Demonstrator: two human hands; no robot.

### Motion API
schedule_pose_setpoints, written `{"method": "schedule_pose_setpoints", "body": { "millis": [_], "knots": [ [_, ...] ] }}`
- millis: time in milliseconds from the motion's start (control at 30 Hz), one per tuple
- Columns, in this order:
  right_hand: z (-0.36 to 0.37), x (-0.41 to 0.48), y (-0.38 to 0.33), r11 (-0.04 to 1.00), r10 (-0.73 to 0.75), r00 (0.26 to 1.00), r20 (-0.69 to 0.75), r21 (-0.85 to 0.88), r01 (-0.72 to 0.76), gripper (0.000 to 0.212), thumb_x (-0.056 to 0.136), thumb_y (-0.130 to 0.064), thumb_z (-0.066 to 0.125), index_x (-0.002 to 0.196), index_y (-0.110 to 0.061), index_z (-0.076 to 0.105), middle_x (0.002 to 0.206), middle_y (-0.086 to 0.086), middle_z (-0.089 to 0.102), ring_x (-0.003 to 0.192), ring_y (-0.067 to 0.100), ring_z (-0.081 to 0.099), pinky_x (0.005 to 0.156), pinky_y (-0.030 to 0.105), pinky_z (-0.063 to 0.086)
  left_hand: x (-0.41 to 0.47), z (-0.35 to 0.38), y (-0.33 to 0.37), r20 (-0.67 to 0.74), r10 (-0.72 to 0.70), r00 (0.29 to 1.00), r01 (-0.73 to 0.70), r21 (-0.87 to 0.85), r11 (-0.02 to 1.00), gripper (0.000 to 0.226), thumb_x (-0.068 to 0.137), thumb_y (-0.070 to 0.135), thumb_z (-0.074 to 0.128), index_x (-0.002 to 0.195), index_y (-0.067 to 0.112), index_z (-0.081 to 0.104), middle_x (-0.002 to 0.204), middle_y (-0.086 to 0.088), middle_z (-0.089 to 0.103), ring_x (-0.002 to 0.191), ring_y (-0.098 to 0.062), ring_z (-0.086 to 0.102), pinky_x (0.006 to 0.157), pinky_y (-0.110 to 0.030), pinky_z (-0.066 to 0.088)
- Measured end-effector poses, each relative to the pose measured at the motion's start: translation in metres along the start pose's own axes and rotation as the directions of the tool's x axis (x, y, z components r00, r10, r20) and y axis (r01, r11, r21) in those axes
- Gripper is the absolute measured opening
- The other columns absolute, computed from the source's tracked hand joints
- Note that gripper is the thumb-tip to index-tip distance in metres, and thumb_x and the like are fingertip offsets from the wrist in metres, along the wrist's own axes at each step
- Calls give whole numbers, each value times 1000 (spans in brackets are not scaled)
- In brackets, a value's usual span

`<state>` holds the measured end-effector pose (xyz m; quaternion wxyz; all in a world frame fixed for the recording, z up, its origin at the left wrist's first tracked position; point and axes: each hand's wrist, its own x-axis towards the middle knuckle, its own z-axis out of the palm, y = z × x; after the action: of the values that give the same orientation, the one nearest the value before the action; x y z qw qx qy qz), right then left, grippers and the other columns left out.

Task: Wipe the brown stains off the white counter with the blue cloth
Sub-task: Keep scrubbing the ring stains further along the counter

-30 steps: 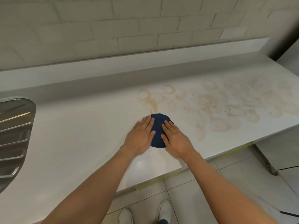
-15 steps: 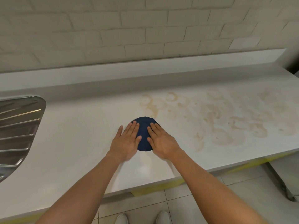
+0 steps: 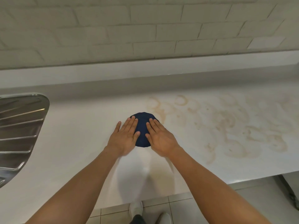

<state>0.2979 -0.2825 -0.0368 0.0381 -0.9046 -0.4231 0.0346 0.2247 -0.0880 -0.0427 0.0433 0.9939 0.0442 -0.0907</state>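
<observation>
Both left hand (image 3: 124,139) and right hand (image 3: 161,139) press blue cloth (image 3: 142,125), lengthwise toward wall (image 3: 145,29).

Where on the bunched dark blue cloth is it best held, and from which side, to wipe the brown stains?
Probably from above. The dark blue cloth sits as a low rounded mound on the white counter, with no loose edge showing to pinch; the left hand and right hand press its flanks with straight fingers. The brown stains lie to its right.
</observation>
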Motion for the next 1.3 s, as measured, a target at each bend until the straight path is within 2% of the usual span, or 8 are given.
{"method": "schedule_pose_setpoints", "body": {
  "millis": [233,333,400,533,667,867,1100,1300],
  "knots": [
    [-2,38,1,999,51,998,-27,13,-51,59,109,-38,15,157,-4,15,165,16,12,154,25,6,124,32,-1,35,-13,-26,19,39,999,-39,-11,999,62,105,46,1,158,20,-17,162,7,-27,152,-9,-19,124,-41,-11],
    [-6,52,0,999,43,999,-28,11,-43,59,109,-38,18,157,-4,16,165,15,12,154,24,5,120,28,-8,54,-25,-28,47,-3,999,4,-29,1000,65,104,38,15,161,14,-5,170,-1,-10,155,-13,-9,124,-44,-9],
    [-12,56,4,989,51,999,-2,141,-50,58,108,-40,23,157,-8,21,166,9,14,153,18,6,120,24,-9,69,-36,-10,48,-90,995,95,-111,989,68,100,37,28,160,9,11,170,-8,5,155,-20,3,125,-45,-3],
    [-24,38,39,903,252,963,-90,380,-201,52,105,-41,35,149,-14,42,158,0,36,147,12,23,122,36,21,80,-33,41,16,-289,957,279,-322,905,74,102,54,25,160,9,13,166,-23,6,154,-38,1,123,-50,-2],
    [-27,1,85,857,477,872,-110,279,-433,53,104,-39,33,149,-12,43,157,2,38,145,17,25,119,32,25,73,-21,44,-100,-313,944,281,-250,927,73,103,57,23,162,13,15,166,-23,10,153,-40,4,123,-52,-1],
    [-22,-10,109,901,415,908,-51,161,-402,58,105,-44,29,153,-13,36,160,-1,33,147,18,23,122,30,18,100,-23,15,-112,-214,970,180,-258,949,58,104,40,26,160,25,21,167,-8,15,153,-29,6,124,-46,3],
    [-19,-14,116,918,368,930,-3,160,-362,59,106,-45,22,158,-15,25,165,-3,21,151,15,14,124,35,12,125,-28,16,-113,-187,976,171,-139,976,58,105,46,17,160,26,19,166,-4,16,151,-29,9,122,-50,8],
    [-14,-17,122,916,345,937,53,196,-349,62,106,-48,17,160,-17,15,167,-5,11,153,13,4,125,35,4,168,-39,23,-108,-202,973,182,-167,969,60,103,53,18,158,29,22,166,-5,20,150,-30,14,121,-50,10]
  ]
}}
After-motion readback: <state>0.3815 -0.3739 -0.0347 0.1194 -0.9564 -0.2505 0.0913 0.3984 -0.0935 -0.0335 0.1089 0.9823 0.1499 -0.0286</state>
